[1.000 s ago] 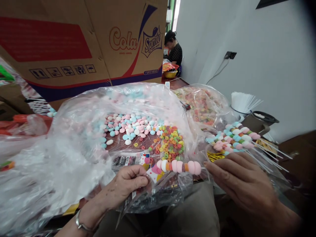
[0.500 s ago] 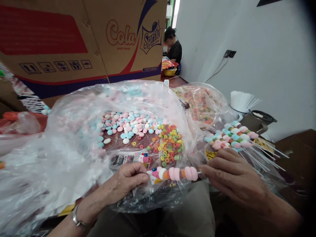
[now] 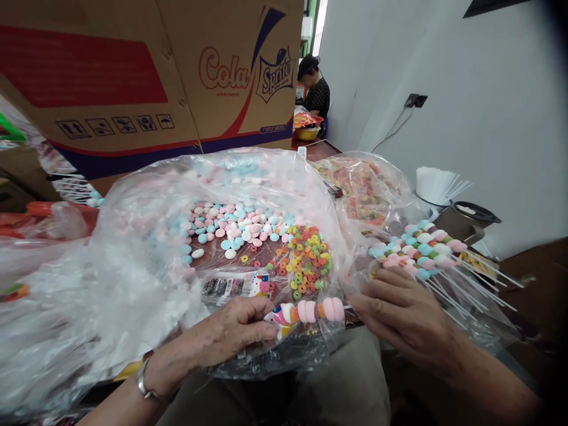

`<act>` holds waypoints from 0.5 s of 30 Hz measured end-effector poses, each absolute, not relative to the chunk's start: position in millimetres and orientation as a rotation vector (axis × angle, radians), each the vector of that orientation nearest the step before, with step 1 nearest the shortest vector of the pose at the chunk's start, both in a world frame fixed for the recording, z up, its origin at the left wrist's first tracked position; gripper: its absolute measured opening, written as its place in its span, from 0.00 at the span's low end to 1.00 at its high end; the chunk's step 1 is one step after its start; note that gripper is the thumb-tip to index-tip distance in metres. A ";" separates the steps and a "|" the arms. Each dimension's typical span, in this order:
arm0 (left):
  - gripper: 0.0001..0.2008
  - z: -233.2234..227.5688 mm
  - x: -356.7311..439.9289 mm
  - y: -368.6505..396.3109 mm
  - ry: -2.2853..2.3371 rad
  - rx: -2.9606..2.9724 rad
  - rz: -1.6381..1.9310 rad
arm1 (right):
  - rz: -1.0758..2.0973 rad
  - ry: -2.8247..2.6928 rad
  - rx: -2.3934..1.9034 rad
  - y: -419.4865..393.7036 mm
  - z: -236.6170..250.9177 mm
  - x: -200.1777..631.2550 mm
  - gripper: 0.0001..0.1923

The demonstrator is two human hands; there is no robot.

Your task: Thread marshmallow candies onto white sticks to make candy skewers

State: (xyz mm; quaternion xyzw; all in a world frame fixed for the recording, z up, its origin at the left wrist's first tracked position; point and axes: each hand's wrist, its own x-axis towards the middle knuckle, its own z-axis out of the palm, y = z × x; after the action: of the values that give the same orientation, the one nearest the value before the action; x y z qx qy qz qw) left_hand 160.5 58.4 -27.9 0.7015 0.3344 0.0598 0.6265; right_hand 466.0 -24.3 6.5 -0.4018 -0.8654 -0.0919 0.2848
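A candy skewer (image 3: 307, 311) of pink and white marshmallows with small orange and dark rings lies level in front of me. My right hand (image 3: 402, 310) pinches its white stick at the right end. My left hand (image 3: 233, 328) is closed, thumb and fingers on a printed clear wrapper (image 3: 276, 316). The skewer's left end is at the wrapper; how far inside it reaches, I cannot tell. A stack of printed wrappers (image 3: 233, 286) lies just beyond my left hand. Finished skewers (image 3: 417, 248) are piled beyond my right hand, their sticks pointing right.
Loose pastel marshmallows (image 3: 242, 225) and coloured candy rings (image 3: 308, 260) spread out from a large clear bag (image 3: 146, 195). Behind stands a big cardboard box (image 3: 133, 65). A bag of rings (image 3: 368, 183), white sticks (image 3: 437, 183) and a dark jug (image 3: 465, 216) are on the right. A person (image 3: 317, 92) sits farther back.
My right hand has moved left with the skewer, bringing it closer to my left hand. The whole view has shifted slightly. Both hands keep their grip.
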 end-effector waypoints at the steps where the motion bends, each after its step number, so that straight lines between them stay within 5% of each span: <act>1: 0.11 -27.2 161.9 58.3 0.770 1.619 0.136 | -0.213 -2.317 -1.072 -23.3 7.2 465.6 0.09; 15: 0.12 -22.4 166.1 55.7 0.806 1.670 0.299 | -0.209 -2.357 -1.036 -15.9 9.2 463.2 0.09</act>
State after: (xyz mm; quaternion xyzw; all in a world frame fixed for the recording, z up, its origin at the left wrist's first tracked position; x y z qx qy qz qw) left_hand 166.1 55.7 -22.4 0.7175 0.3463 0.1285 0.5905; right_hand 463.2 -15.9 9.2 -0.3857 -0.8770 -0.0776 0.2757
